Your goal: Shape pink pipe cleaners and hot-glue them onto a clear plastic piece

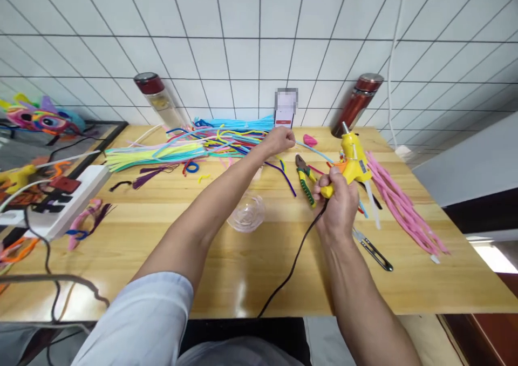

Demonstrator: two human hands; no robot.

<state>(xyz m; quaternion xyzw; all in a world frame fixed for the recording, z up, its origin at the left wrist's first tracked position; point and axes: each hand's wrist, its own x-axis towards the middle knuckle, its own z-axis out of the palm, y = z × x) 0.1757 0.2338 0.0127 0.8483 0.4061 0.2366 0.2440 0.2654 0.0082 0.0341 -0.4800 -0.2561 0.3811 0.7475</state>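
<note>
My right hand (pixel 338 197) grips the handle of a yellow glue gun (pixel 355 158), its nozzle pointing up and away from me. A clear glue stick (pixel 372 205) pokes out of its rear, and a black cord (pixel 298 259) runs down from the handle. Stretched forward across the table, my left hand (pixel 280 141) has its fingers closed beside the pile of coloured pipe cleaners (pixel 232 142). Whatever those fingers may hold is too small to make out. Green-and-yellow pliers (pixel 304 181) lie between my hands, and a clear round dish (pixel 246 213) sits below my left forearm.
A phone (pixel 284 115) leans against the tiled wall between a clear bottle (pixel 159 100) and a red flask (pixel 356 104). Pink pipe cleaners (pixel 400 204) and thread snips (pixel 373 250) lie at right. A white power strip (pixel 68 201) with cords stands at left.
</note>
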